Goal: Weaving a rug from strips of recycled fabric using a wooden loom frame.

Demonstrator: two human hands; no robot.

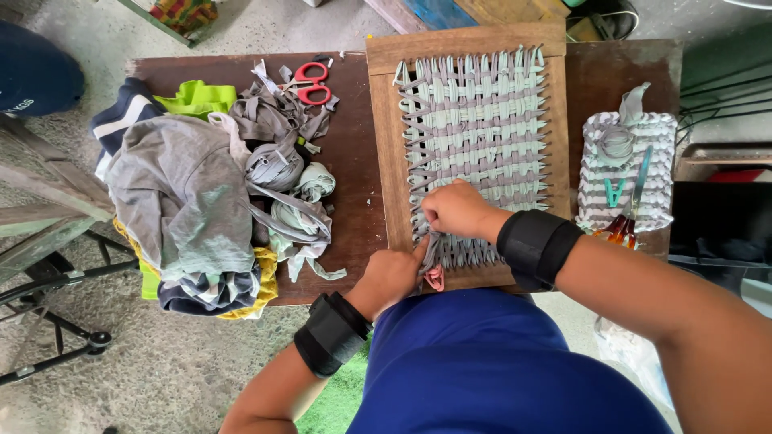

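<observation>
While I am watching from the head camera, the wooden weaving loom (384,161) is lying flat on the dark table (354,161), holding a grey and pale green woven mat (478,128). The right hand (458,210) is closing its fingers together on strips at the mat's near left corner. The left hand (392,273) is pinching a grey fabric strip (430,255) at the loom's near edge. Red-handled scissors (312,83) are lying far left, a clothing heap (181,209) left, and a finished woven mat (663,145) right.
</observation>
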